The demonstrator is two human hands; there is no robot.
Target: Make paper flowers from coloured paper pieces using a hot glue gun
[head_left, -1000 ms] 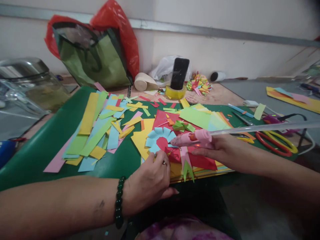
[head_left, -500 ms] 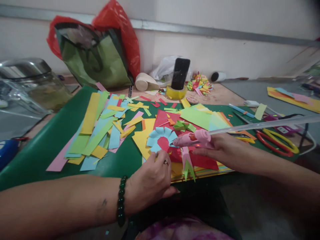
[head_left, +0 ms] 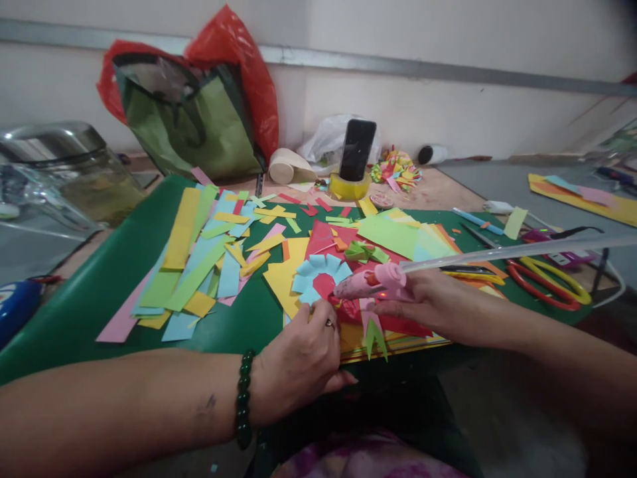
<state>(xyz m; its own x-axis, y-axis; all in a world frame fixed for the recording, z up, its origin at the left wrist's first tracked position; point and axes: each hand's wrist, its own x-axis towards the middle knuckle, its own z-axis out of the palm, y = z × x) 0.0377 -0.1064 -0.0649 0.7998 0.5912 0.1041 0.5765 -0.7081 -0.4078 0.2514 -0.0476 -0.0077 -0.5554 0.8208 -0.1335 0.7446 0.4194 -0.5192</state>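
My right hand [head_left: 432, 302] is wrapped round a pink hot glue gun [head_left: 371, 282], with a long clear glue stick [head_left: 497, 253] running out of its back. Its nozzle points left, at the lower right of a paper flower [head_left: 302, 275] with light blue petals around a red centre. The fingers of my left hand [head_left: 308, 348] pinch the flower's lower edge; the fingertips are partly hidden. Beneath lie red paper [head_left: 318, 232] and a stack of coloured sheets. A green curled paper piece [head_left: 363, 252] sits just beyond the gun, and a pink and green paper ribbon [head_left: 374, 335] hangs below it.
Coloured paper strips [head_left: 199, 265] cover the left of the green mat [head_left: 94, 285]. Scissors [head_left: 542, 292] lie at the right. Behind stand a phone [head_left: 358, 149] in a yellow tape roll [head_left: 348, 189], a green bag [head_left: 199, 126] and a glass jug [head_left: 64, 172].
My right hand has moved the glue gun left and slightly down, bringing the nozzle from the petals towards the red centre's lower right edge. My left hand stays at the flower.
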